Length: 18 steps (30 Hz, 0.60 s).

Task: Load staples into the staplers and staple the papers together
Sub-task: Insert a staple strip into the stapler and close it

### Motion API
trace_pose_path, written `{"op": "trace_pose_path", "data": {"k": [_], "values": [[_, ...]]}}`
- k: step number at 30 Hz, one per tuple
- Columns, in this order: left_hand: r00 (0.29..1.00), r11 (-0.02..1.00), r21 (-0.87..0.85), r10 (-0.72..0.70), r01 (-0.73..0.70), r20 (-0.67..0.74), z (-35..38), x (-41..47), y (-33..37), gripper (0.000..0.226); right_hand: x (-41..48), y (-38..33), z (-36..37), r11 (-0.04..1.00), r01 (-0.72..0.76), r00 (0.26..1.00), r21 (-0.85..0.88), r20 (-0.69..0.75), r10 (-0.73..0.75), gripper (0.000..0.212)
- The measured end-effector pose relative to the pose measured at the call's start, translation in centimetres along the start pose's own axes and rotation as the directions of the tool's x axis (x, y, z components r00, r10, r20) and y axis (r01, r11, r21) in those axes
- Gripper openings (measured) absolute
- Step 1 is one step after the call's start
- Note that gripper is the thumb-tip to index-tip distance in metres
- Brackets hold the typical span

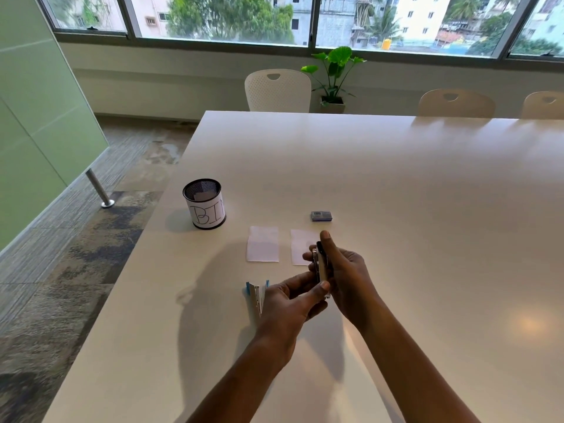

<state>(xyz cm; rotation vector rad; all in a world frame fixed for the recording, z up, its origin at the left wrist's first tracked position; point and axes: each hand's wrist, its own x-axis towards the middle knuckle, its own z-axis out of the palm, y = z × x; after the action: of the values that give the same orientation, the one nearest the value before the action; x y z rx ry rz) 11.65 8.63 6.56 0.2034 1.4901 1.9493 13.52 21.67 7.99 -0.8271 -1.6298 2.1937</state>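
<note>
A small black and silver stapler (321, 267) is held upright above the white table (396, 193) by both hands. My right hand (345, 276) wraps its far side, fingers along the top. My left hand (290, 303) pinches its lower end with thumb and fingers. A second stapler, blue and silver (255, 296), lies on the table just left of my left hand, partly hidden by it. Two small white paper slips rest side by side beyond the hands: one (262, 248) in full view, the other (300, 245) partly covered by my fingers. A small blue staple box (321, 216) sits farther back.
A black mesh cup (204, 204) with a paper label reading "BIN" stands at the table's left edge. Chairs (277, 91) line the far side and a potted plant (334, 77) stands by the window. The table's left edge drops to carpeted floor.
</note>
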Motion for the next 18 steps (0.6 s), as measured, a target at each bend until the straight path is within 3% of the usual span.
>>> {"op": "trace_pose_path", "data": {"k": [9, 18], "values": [[0.998, 0.998, 0.065, 0.008, -0.004, -0.067, 0.1, 0.1, -0.5, 0.03, 0.1, 0.4, -0.1, 0.99, 0.102, 0.995, -0.1, 0.006, -0.102, 0.047], [0.997, 0.996, 0.094, 0.007, 0.001, -0.079, 0.0, 0.3, -0.8, 0.031, 0.4, 1.2, -0.3, 0.995, 0.082, 0.996, -0.056, -0.022, -0.083, 0.044]]}}
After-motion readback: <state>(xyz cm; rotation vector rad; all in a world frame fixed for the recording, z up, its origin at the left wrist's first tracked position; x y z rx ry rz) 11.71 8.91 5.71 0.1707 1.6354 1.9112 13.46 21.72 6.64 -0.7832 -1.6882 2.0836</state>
